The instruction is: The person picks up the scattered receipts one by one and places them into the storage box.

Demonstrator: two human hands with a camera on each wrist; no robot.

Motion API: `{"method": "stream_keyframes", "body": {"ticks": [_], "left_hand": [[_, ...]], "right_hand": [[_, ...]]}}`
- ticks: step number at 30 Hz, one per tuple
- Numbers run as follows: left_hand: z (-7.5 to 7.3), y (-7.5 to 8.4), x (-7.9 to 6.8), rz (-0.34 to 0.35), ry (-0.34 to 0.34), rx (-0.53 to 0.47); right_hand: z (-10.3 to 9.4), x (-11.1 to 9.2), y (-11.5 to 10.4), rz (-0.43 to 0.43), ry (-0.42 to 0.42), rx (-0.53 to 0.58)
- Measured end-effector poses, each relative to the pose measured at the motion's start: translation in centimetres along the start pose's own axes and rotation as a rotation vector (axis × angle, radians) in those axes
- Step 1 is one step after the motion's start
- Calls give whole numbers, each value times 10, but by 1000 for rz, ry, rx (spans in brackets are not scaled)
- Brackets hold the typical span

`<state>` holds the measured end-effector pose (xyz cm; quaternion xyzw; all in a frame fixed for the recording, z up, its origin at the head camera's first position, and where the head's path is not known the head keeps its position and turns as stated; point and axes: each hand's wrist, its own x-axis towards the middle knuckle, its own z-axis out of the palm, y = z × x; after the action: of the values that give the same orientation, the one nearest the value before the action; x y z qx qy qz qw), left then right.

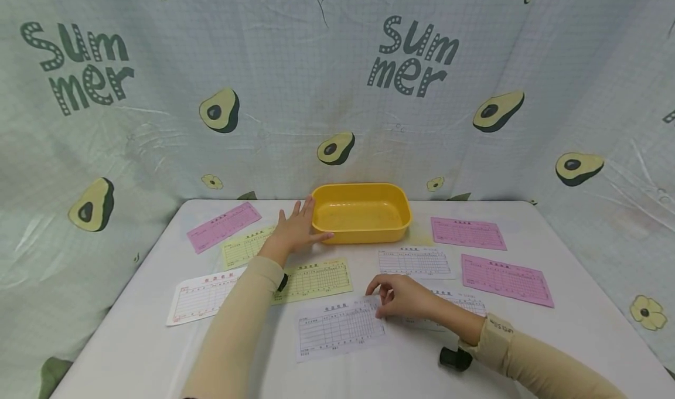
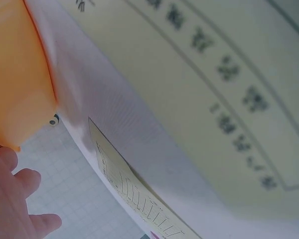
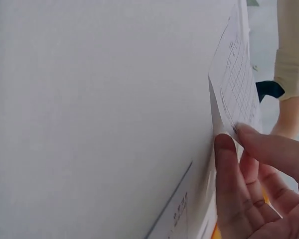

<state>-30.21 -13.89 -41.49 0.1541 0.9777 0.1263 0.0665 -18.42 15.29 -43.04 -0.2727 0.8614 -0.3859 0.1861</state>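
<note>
My left hand (image 1: pixel 296 230) has its fingers spread at the left side of a yellow plastic basin (image 1: pixel 364 236), with the thumb along the front wall. Its fingertips also show against the basin (image 2: pixel 17 74) in the left wrist view. My right hand (image 1: pixel 405 296) pinches the right edge of a white printed receipt slip (image 1: pixel 337 330) between thumb and forefinger. The right wrist view shows that slip (image 3: pixel 236 82) with its held corner lifted. Another white slip (image 1: pixel 464 300) lies partly hidden under my right hand. Yellow slips (image 1: pixel 315 279) lie under and beside my left forearm.
Pink slips (image 1: pixel 224 227) lie at the back left and more pink slips (image 1: pixel 507 279) at the right. A red-printed white slip (image 1: pixel 203 296) is left of my left sleeve. One white slip (image 1: pixel 415 261) lies before the basin. A printed curtain (image 1: pixel 274 159) hangs behind the table.
</note>
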Motion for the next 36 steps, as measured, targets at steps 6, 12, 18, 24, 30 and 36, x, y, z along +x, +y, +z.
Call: {"method": "stream_keyframes", "body": {"ticks": [6,12,18,24,30,36], "left_hand": [[0,-1,0,1,0,5],[-1,0,2,-2,-5,-6],[1,0,2,-6,-9,-24],[0,0,1,-6,-6,-22],[-1,0,1,-6,-5,-14],[1,-2,3,-5,-4,-14]], "right_hand": [[2,2,5,66,23,139],[0,4,13,116,20,300],[-5,3,15,137,32,321],[-16,2,11,132,80,326],[-30,1,8,141,131,327],[-43,-1,8,116,145,326]]}}
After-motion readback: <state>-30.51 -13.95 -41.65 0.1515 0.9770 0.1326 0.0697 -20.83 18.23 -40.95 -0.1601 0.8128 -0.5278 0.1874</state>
